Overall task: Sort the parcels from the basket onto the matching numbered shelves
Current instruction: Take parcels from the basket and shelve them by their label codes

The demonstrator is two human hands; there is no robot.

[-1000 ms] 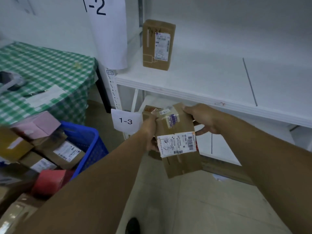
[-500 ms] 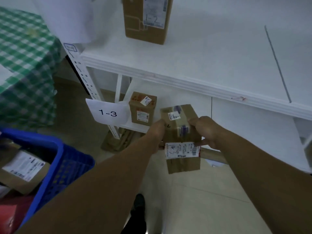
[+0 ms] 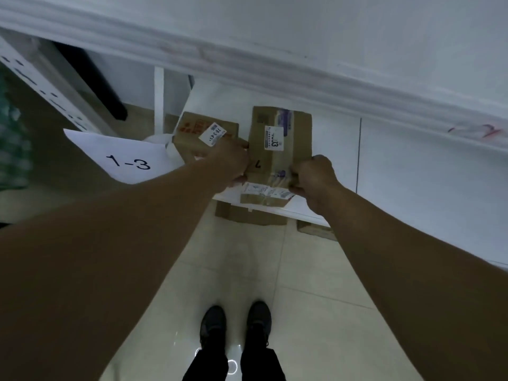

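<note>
Since half a second ago the parcel (image 3: 277,152) has gone from the air in front of the rack onto the low shelf (image 3: 332,160), and the view has tipped down so the shoes (image 3: 236,323) now show on the floor (image 3: 247,259). The parcel lies lengthways on the shelf board, just right of a box (image 3: 200,133) already there, near it but whether touching I cannot tell. Its near end with the white label sits at the shelf's front lip, perhaps a little over it.

The left hand (image 3: 233,160) grips the parcel's left side, fingers curled round the edge. The right hand (image 3: 313,174) is curled on the near right corner, thumb and fingers pinching the cardboard. A paper sign (image 3: 126,160) reading 1-3 hangs at the left of this shelf, and the upper shelf (image 3: 275,70) runs across the far top of the view.

This looks like the placing step for one parcel, nearly done. The number written on the parcel is too blurred to read, so I cannot check the match. Next, I judge, a short push farther in would seat it clear of the lip, then both hands should let go and return to the basket, which is out of view. Pushing askew could nudge the box on the left.
</note>
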